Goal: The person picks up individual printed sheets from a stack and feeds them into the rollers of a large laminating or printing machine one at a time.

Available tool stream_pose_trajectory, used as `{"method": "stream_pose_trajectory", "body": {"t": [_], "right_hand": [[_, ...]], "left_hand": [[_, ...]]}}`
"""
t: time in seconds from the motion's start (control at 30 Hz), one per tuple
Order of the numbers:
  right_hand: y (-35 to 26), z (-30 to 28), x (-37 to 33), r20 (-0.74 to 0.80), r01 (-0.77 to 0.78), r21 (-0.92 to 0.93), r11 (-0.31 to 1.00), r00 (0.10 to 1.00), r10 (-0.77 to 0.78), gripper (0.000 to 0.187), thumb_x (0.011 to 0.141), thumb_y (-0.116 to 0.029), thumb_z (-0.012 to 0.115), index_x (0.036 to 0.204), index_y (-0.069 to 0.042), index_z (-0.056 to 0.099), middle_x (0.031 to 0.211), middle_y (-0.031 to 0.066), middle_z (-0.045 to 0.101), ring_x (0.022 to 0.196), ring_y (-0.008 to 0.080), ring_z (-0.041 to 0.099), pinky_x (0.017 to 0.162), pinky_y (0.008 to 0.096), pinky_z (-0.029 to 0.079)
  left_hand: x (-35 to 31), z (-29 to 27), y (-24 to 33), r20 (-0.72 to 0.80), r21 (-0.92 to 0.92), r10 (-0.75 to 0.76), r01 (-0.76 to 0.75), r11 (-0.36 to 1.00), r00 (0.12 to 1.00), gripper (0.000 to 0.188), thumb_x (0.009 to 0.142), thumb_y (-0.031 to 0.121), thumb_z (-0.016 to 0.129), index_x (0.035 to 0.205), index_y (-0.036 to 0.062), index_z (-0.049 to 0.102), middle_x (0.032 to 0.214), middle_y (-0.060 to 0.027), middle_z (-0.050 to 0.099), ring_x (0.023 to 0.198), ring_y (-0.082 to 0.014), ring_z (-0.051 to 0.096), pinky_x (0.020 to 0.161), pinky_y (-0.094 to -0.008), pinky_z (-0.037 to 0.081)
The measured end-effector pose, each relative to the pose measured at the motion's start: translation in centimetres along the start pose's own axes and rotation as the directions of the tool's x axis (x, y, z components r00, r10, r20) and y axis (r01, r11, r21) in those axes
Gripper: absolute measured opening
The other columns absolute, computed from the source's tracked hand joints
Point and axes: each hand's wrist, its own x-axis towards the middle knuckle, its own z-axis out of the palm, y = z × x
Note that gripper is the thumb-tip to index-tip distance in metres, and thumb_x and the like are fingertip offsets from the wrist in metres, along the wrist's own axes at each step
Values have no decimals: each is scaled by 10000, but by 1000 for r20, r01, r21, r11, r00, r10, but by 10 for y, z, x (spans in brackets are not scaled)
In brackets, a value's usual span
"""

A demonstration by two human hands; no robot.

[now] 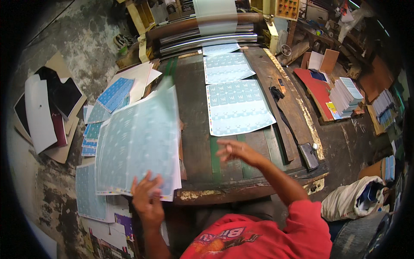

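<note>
At the left, a stack of pale blue-green printed sheets (133, 138) lies with its far right corner curled up and blurred. My left hand (148, 192) rests on the near edge of this stack, fingers spread on the top sheet. Over the dark table, my right hand (235, 151) is open, fingers stretched to the left and nothing in them. Just beyond it a printed sheet (239, 108) lies flat on the table (189, 112). A second printed sheet (226, 68) lies behind that one, and a third (220, 49) sits close to the rollers.
Metal rollers (207, 41) of a machine span the far end, with a translucent sheet (215, 17) above them. A dark pouch (308, 156) lies at the table's right edge. Boards and dark sheets (41, 108) are piled at left. Bundled printed stacks (345, 97) stand at right.
</note>
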Motion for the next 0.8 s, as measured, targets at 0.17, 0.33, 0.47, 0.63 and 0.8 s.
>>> {"method": "stream_pose_trajectory", "body": {"t": [0.17,0.33,0.47,0.63,0.8], "right_hand": [[7,58,-66,96,24,429,903,993,-73,586,920,-423,614,1283,24,505,925,147,648,753,179,636,719,320,509],[40,72,-99,-224,-45,523,851,956,188,349,938,-325,595,999,19,582,692,95,614,561,152,558,594,318,496],[113,70,-124,-314,20,654,756,917,247,284,958,-300,560,964,-17,582,707,99,624,599,183,571,708,394,533],[171,72,-141,-303,-27,776,630,860,411,257,978,-291,524,934,-42,572,765,138,644,642,221,592,812,469,517],[167,81,-135,-385,-30,723,691,812,439,285,1011,-279,464,914,-24,546,833,162,657,675,226,610,791,456,539]], "left_hand": [[-12,20,41,488,82,272,-353,932,830,385,772,183,682,1149,251,708,1270,17,644,1360,-328,430,1134,-659,41],[-14,15,33,357,347,101,-233,909,928,593,733,199,699,1316,195,594,1508,-135,388,1426,-409,270,1134,-651,112],[-8,5,-2,173,436,21,-96,895,985,548,757,129,660,1301,161,599,1451,-98,472,1406,-355,334,1150,-590,162],[-26,2,-62,-91,413,-104,132,901,990,529,761,10,597,1270,151,618,1316,-49,608,1334,-302,461,1133,-570,209],[-33,-1,-72,-193,357,-144,206,911,971,503,776,6,585,1264,127,616,1309,-64,611,1324,-323,469,1133,-595,173]]}}
